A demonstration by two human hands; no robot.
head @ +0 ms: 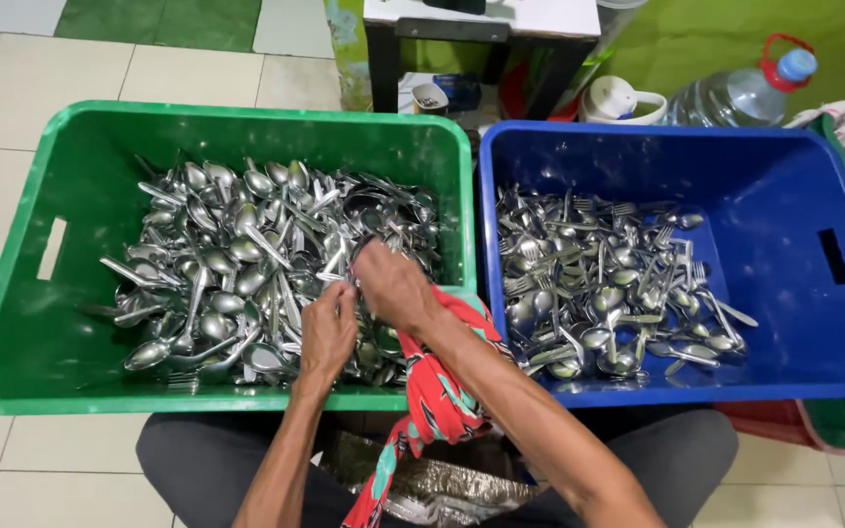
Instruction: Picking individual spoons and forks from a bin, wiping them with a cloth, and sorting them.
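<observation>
Tiled floor; 2 hands [330,328] [393,284] pinch cutlery [339,277], lying roughly crosswise, over the green crate [22,323].

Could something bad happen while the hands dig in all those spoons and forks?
Maybe. Both hands, left hand and right hand, are in the cutlery pile in the green crate, where fork tines could prick fingers. The red patterned cloth hangs over the right forearm at the crate's rim, so it might snag on cutlery. Pieces pulled out could tip others loose.
</observation>
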